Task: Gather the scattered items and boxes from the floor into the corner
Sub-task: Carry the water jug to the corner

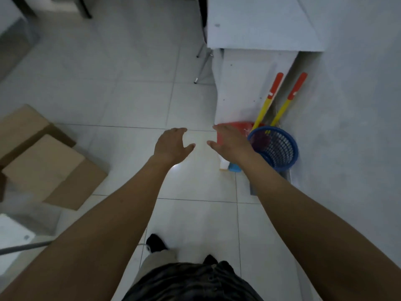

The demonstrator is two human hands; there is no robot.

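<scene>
Both arms were extended forward at 12 o'clock over the white tiled floor. The left grip was apart, fingers spread and relaxed, and held nothing. The right grip was likewise apart, fingers spread, and held nothing. The two palms faced each other with bare tile visible between them.

The cardboard boxes lay on the floor at 9 o'clock of the left grip, well apart from it, one stacked partly over another at an angle.

The blue mesh basket stood on the floor at 3 o'clock of the right grip, close against the wall. A red dustpan showed partly from behind the right grip. Two yellow handles with red tops leaned at 1 o'clock against the side panel of the white worktop. A small white-and-blue item lay on the floor under the right wrist; its kind could not be told.

A metal chair leg stood at 12 o'clock, beside the worktop. A black shoe rested on the tile at 6 o'clock
</scene>
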